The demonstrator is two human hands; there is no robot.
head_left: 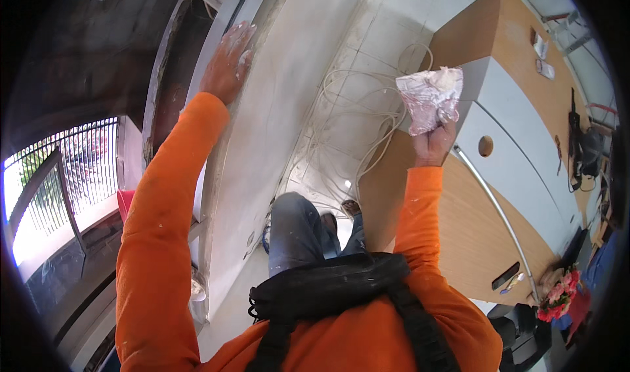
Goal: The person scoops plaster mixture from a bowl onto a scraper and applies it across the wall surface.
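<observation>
My left hand [228, 63] reaches forward to the top edge of a white wall [289, 76], beside a pale window frame [230, 7]. Its fingers are stretched out and lie along that edge, with white paste smeared on them. On the right, my right hand [434, 145] grips a crumpled silvery-pink packet [426, 99] from below and holds it up. A whitish lump shows at the packet's top opening; most of its contents are hidden. Behind the packet stands a wooden desk [453, 34] with a grey-white panel.
Loose pale cables [328, 103] lie coiled on the tiled floor between wall and desk. The desk bears a phone [505, 275], a long thin pipe [499, 208] and a bunch of red and pink flowers [559, 296]. A barred window [72, 168] is at the left.
</observation>
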